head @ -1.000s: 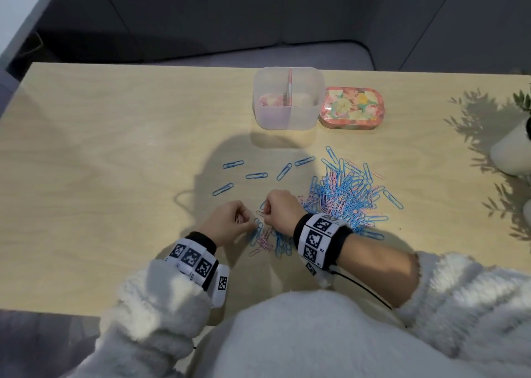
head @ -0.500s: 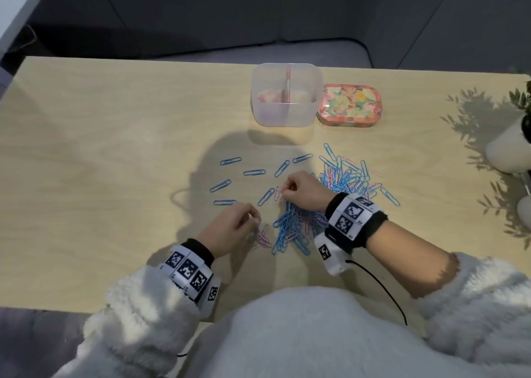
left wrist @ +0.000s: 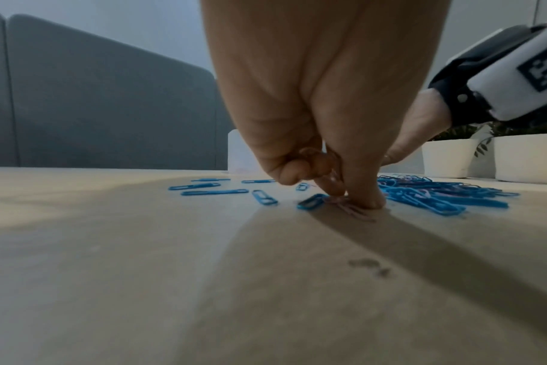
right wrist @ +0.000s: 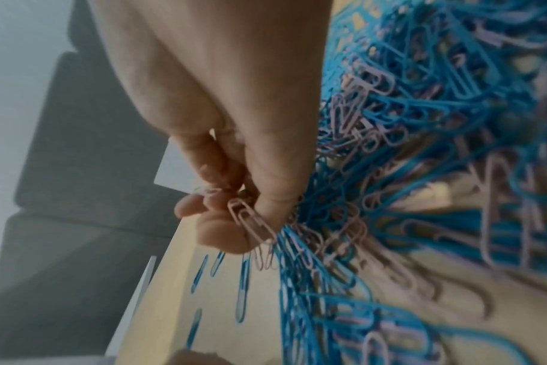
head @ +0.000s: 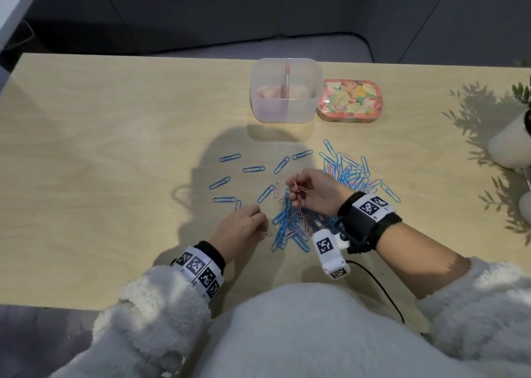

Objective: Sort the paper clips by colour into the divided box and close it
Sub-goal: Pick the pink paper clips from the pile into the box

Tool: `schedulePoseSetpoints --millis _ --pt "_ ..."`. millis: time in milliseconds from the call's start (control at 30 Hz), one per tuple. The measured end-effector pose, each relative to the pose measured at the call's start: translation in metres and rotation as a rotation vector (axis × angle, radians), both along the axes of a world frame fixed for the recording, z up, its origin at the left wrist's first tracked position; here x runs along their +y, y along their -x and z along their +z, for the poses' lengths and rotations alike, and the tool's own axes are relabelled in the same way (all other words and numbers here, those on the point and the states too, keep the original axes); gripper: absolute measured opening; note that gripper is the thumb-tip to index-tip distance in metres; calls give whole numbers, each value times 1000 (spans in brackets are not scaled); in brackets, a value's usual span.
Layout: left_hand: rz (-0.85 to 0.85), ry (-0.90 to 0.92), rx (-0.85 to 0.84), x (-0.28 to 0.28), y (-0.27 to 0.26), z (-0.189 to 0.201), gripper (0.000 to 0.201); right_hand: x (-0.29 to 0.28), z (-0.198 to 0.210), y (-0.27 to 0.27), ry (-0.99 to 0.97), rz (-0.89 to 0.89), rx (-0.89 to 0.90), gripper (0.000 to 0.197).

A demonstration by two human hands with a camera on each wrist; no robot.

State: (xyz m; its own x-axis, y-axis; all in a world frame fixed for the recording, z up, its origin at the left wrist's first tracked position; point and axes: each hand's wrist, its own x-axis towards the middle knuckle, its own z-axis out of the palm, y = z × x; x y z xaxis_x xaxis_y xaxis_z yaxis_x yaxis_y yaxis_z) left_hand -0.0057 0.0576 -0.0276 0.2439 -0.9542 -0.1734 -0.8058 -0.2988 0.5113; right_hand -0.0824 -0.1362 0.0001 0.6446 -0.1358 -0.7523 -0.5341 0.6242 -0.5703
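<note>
Right hand (head: pixel 313 192) pinches bunch of pink clips (right wrist: pixel 250 219) above pile (head: pixel 290 225). Left hand (head: pixel 240 228) pinches pink clip (left wrist: pixel 353 210) on table (head: pixel 115 148). Hooked blue clips may tag along into box (head: pixel 283 109).

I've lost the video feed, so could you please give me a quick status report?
Right hand holds pink clips. Left hand pinches pink clip on table. Divided box open, lid beside it. Nothing blocking.

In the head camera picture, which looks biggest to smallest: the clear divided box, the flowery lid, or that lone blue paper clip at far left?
1. Clear divided box, slightly larger.
2. Flowery lid, close to the box in footprint and equally far away.
3. Lone blue paper clip, far smaller though nearer the camera.
</note>
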Motion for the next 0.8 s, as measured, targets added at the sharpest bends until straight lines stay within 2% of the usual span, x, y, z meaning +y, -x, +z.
schedulePoseSetpoints --millis 67,200,233,300,433,600,700,800 --pt "4 8 -28 -1 3 -1 10 1 -3 -7 181 69 59 31" --pt "53 -43 11 -5 -1 0 14 11 -9 -24 1022 451 95 28" --pt "72 -46 48 -6 -5 3 12 15 -9 -29 1168 548 139 28" --pt "134 -34 130 -12 -17 13 9 21 -12 -35 1320 668 206 32" --pt "282 86 187 -40 -55 43 11 27 -14 -40 1336 702 239 13" --pt "341 124 84 -94 -101 72 18 25 -15 -33 1161 727 190 7" --pt "384 217 39 -132 -118 85 16 20 -8 -29 1068 603 89 13" --pt "421 178 -6 -165 -129 88 18 10 8 -27 944 396 -2 31"
